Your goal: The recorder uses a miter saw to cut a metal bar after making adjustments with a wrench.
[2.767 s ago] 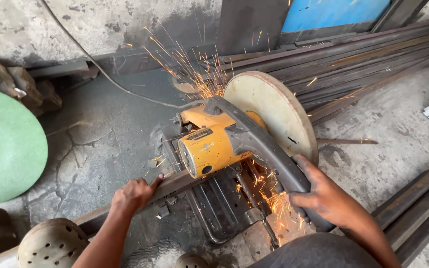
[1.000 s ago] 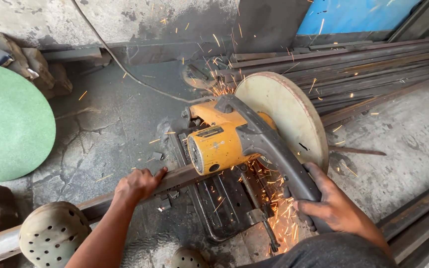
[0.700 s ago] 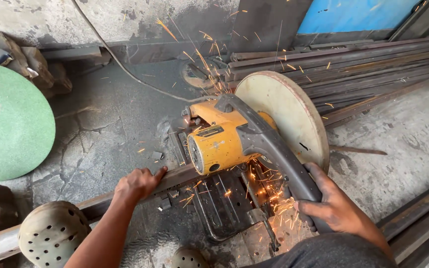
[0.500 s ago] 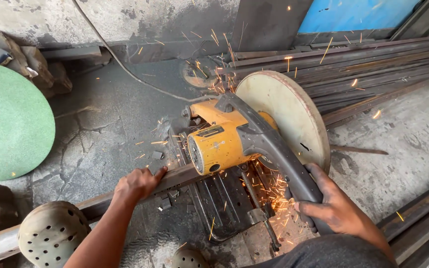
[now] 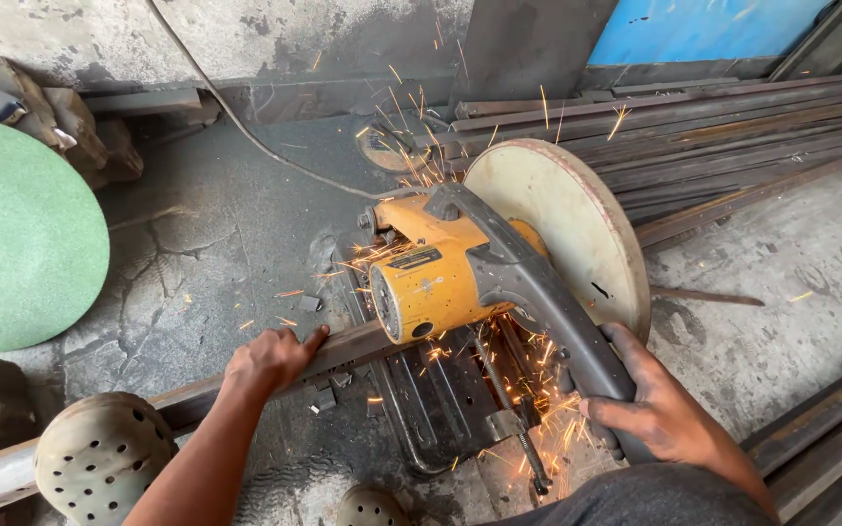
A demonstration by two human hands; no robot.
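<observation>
A yellow chop saw (image 5: 440, 282) with a pale round blade guard (image 5: 562, 229) stands on the concrete floor, throwing orange sparks. My right hand (image 5: 660, 409) grips its dark grey handle (image 5: 557, 321) at the lower right. My left hand (image 5: 270, 358) presses down on a long rusty metal bar (image 5: 177, 404) that runs from the lower left into the saw's vise. The cut point is hidden under the motor housing.
A large green abrasive disc (image 5: 17, 244) lies at the left. Long steel bars (image 5: 713, 136) are stacked at the back right, more bars (image 5: 830, 438) at the lower right. A perforated brown shoe (image 5: 99, 453) sits at the lower left. A power cable (image 5: 246, 136) crosses the floor.
The saw keeps cutting with sparks flying in changing directions. Both hands hold the same places; the view has shifted only slightly.
</observation>
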